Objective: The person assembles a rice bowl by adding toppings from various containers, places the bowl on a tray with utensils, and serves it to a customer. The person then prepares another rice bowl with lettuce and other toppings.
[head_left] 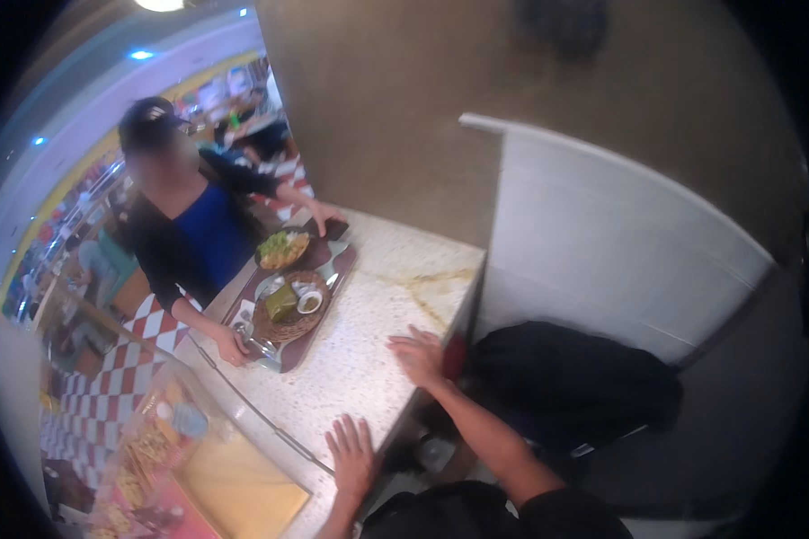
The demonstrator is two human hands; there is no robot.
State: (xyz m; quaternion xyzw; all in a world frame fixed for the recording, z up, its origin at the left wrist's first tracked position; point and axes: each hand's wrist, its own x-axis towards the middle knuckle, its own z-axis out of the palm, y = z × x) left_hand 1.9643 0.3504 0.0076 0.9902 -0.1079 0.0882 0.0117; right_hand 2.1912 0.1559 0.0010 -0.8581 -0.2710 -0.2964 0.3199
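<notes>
Resting flat with fingers spread, my left hand [351, 456] lies near the front edge of the speckled white stone counter [377, 314], and my right hand [418, 355], also flat and holding nothing, lies near its right edge. Across the counter, another person holds a dark red food tray [319, 274] at its far left edge.

Light: dim indoors, ceiling lamps glowing at upper left.
Glare: pale sheen on the counter [377, 305].
Focus: soft throughout, motion blur.
Edges: fisheye bending, black vignette in the corners.
</notes>
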